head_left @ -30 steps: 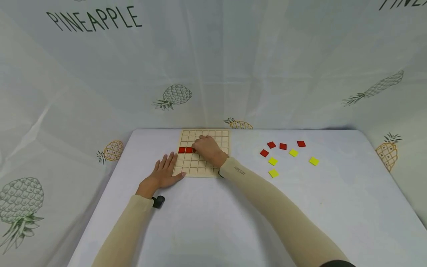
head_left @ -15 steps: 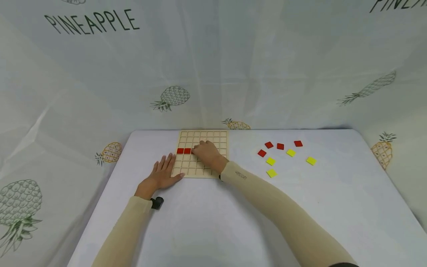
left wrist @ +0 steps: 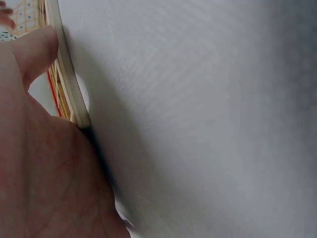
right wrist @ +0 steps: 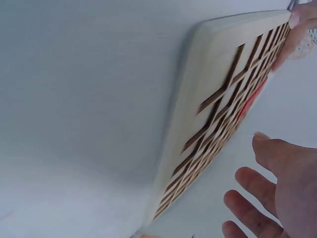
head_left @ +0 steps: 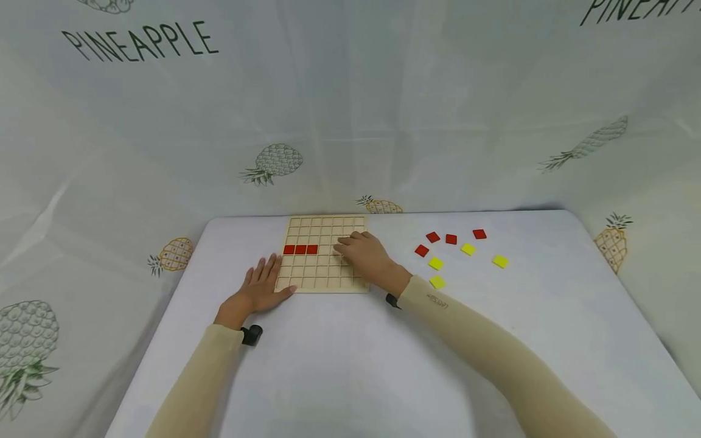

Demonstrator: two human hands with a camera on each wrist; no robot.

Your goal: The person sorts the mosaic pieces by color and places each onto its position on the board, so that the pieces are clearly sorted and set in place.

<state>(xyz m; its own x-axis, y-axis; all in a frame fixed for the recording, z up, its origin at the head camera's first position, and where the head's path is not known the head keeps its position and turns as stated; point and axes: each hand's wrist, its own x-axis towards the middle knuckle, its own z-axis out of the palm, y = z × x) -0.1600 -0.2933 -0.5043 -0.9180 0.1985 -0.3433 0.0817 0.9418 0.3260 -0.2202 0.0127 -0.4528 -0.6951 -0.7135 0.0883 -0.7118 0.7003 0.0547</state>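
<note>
Hanging over the right half of a gridded wooden board [head_left: 314, 282], a person's right hand [head_left: 366, 255] hides several cells from where I stand; its fingers are loose, clasping nothing, though I cannot tell whether they touch the board. The left hand [head_left: 259, 293] lies spread at the board's left edge, grasping nothing, thumb on the near corner. Three red tiles [head_left: 300, 249] sit side by side in one row, from the board's left column. Right of the board, on a white table [head_left: 350, 377], lie four loose red tiles [head_left: 451, 239] and four yellow tiles [head_left: 435, 263]. Lettering on one of two beige sleeves [head_left: 457, 322], nearer than the board, is too small to read. Beyond the board hangs a pineapple-print cloth [head_left: 350, 91], the second of its two "PINEAPPLE" words cut off. Seen from the left wrist, palm and thumb mask most of the board.
</note>
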